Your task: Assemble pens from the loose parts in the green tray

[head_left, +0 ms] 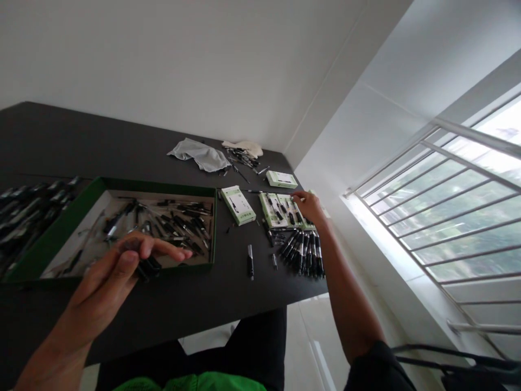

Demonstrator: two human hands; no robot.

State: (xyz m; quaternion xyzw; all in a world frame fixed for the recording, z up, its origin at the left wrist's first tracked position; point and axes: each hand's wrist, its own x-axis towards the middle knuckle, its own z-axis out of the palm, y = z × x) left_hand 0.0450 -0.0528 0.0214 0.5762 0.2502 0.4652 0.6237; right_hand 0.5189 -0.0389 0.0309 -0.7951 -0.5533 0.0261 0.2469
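the left hand [116,266] half covers the black pieces [150,267] it holds; left of that grip, the pen heap [35,220] is blurred and cut off. what, if anything, the right hand [309,206] pinches is hidden.

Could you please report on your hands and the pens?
Left hand holding black pieces. Right hand at pen boxes. Loose pen between; no obvious obstruction.

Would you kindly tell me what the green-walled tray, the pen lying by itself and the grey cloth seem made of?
Tray: probably matte cardboard, given its thin, flat walls. Pen: likely plastic, shiny, its pale end looking see-through. Cloth: apparently dull fabric, judging by its soft folds.
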